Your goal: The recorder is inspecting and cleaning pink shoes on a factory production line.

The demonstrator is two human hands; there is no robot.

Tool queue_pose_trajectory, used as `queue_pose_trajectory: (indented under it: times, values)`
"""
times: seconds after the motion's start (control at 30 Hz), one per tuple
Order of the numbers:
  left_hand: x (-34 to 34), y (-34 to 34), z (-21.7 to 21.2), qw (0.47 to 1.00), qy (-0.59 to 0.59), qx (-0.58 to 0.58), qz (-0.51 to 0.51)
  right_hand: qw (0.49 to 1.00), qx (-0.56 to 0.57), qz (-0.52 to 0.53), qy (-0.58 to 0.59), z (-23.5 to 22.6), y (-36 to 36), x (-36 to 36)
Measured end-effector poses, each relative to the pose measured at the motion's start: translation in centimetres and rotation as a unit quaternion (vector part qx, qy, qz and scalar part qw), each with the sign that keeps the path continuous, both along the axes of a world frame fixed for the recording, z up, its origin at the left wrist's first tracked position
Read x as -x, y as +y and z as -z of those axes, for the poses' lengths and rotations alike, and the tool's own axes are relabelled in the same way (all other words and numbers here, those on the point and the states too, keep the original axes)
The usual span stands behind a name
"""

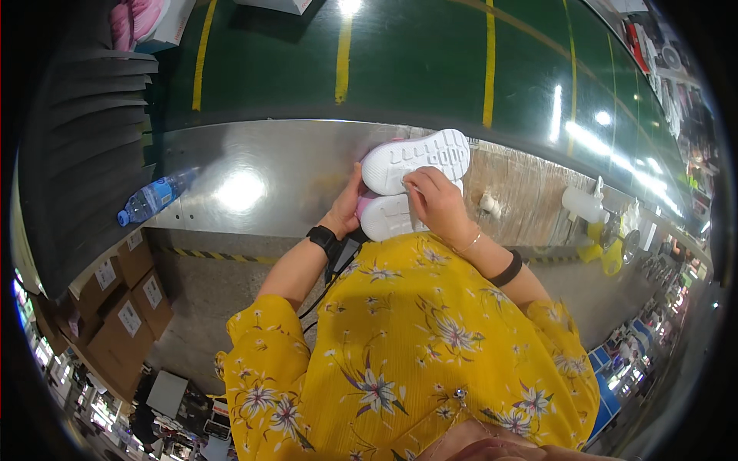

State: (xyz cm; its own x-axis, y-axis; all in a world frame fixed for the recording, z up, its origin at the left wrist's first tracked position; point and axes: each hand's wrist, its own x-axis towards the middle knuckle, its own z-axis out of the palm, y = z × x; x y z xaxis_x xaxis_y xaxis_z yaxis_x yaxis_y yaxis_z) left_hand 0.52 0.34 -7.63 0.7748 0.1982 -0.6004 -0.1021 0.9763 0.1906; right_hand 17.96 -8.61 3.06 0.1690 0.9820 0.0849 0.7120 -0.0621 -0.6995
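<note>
Two shoes with white soles face me bottom up, one above the other, at the near edge of the metal worktop. The farther shoe (419, 157) shows its whole treaded sole and a bit of pink upper. Part of the nearer shoe (386, 219) is hidden behind my right hand and its far end. My left hand (347, 201) is wrapped round the heel ends from the left, its fingers partly out of sight. Over the soles, my right hand (440, 201) is closed in a pinch at the farther sole's lower edge; what sits between the fingertips is too small to make out.
Left of the shoes runs a shiny metal worktop (300, 165) with a water bottle (157, 196) lying on it. To the right are a film-covered board (530, 192), a small white object (490, 205) and a white bottle (584, 204). A green conveyor belt (415, 61) lies beyond; cartons (123, 330) stand lower left.
</note>
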Motion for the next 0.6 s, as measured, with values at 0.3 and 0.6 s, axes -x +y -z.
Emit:
queue_pose_trajectory:
  times: [0.3,0.6]
  values:
    - [0.1,-0.1,0.2,1.000,0.009,-0.001,-0.002,0.998,0.053,-0.001,0.016,-0.8,-0.5,0.7]
    - [0.0,0.0,0.2,1.000,0.002,0.007,0.000,0.997,0.062,0.027,0.035,-0.6,-1.2,1.3]
